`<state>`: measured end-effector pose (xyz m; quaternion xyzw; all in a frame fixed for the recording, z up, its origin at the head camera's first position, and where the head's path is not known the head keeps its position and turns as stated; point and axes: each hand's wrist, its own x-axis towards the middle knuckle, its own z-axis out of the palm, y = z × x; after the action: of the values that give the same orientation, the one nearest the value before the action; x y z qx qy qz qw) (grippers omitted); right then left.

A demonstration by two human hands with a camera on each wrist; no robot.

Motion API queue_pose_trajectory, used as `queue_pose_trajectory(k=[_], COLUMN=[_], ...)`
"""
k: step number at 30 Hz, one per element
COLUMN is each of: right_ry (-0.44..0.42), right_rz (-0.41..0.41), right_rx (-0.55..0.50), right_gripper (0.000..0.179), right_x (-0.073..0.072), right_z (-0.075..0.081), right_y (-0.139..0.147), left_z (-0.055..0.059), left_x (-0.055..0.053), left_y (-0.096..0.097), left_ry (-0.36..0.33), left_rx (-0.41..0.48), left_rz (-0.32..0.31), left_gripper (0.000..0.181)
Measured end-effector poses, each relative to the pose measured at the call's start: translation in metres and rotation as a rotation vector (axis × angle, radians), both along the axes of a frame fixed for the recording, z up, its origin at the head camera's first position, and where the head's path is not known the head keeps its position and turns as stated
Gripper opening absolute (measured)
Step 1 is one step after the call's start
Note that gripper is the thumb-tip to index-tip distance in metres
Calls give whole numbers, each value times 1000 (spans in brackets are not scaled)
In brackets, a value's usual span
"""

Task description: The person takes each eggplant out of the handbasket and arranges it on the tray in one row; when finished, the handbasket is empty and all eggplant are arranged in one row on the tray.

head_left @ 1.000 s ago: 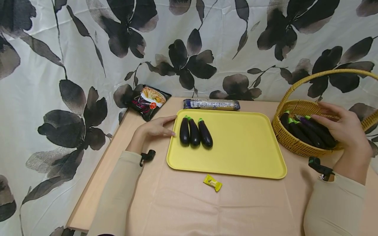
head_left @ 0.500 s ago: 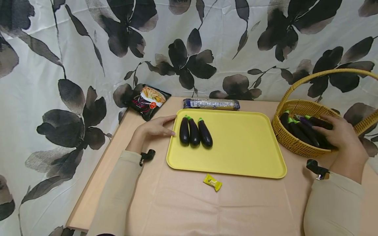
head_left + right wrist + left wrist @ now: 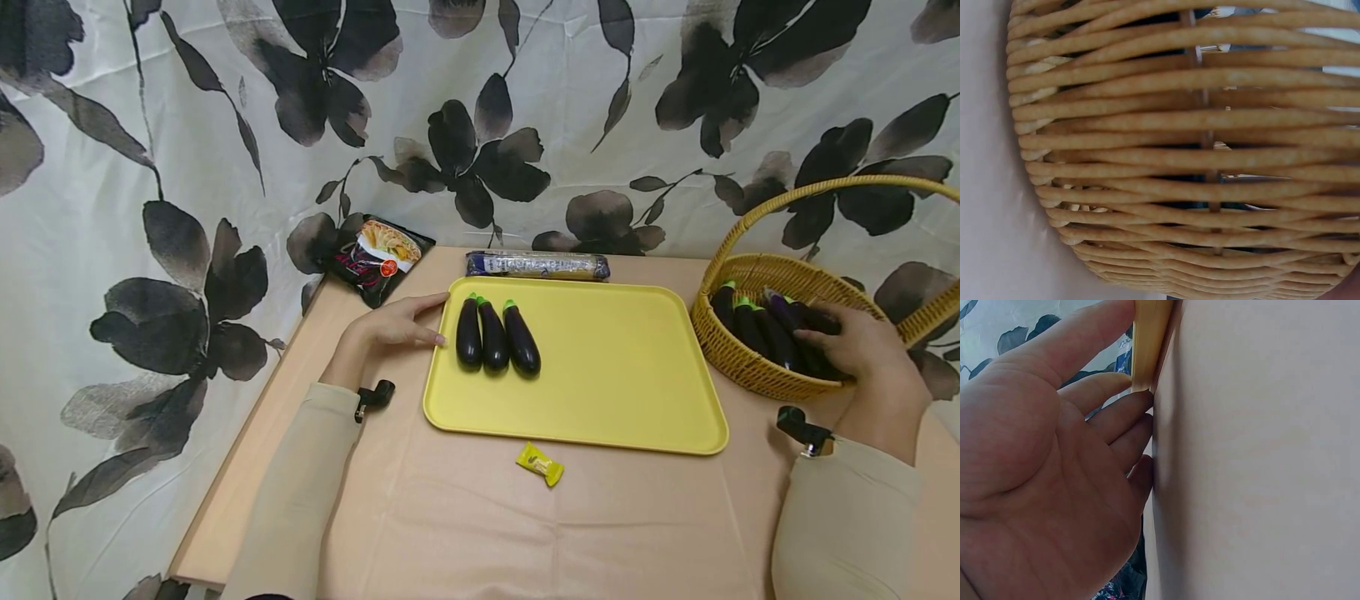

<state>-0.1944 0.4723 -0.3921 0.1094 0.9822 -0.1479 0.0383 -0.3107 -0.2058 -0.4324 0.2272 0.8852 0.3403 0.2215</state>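
Note:
My left hand [image 3: 393, 323] touches the left edge of a yellow tray [image 3: 615, 367], thumb and forefinger against the rim. From the left wrist view, the palm [image 3: 1054, 444] faces the camera and the fingers meet the tray's side [image 3: 1150, 344]. Three dark eggplants [image 3: 494, 337] lie side by side on the tray's left part. My right hand [image 3: 870, 346] reaches into a wicker basket [image 3: 738, 371] and holds an eggplant [image 3: 816, 318] between thumb and fingers. More eggplants [image 3: 750, 327] lie beside it. In the right wrist view, the woven basket wall [image 3: 1147, 119] hides most of that hand.
A small yellow wrapped sweet [image 3: 540, 464] lies in front of the tray. Behind the tray is a long blue and silver packet [image 3: 537, 266]; a black noodle packet [image 3: 378, 258] sits at the back left. The basket's tall handle [image 3: 738, 225] arches over the right side.
My right hand has lowered from above the eggplants and moved slightly left into the basket, taking hold of one. Eggplants there have shifted. The left hand stays at the tray edge.

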Motion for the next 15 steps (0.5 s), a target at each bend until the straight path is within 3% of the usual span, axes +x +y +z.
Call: queue_pose_trajectory(k=[8, 15], right_ry=[-40, -61], right_rz=[91, 47], right_rx=[10, 12], right_gripper=[81, 83], right_x=[-4, -2], right_z=[1, 1], right_y=[2, 2], left_z=[0, 1], left_x=[-1, 0], left_y=[-1, 0], left_ry=[-2, 8], left_rx=[-17, -31], left_rz=[6, 1], left_gripper=[100, 99])
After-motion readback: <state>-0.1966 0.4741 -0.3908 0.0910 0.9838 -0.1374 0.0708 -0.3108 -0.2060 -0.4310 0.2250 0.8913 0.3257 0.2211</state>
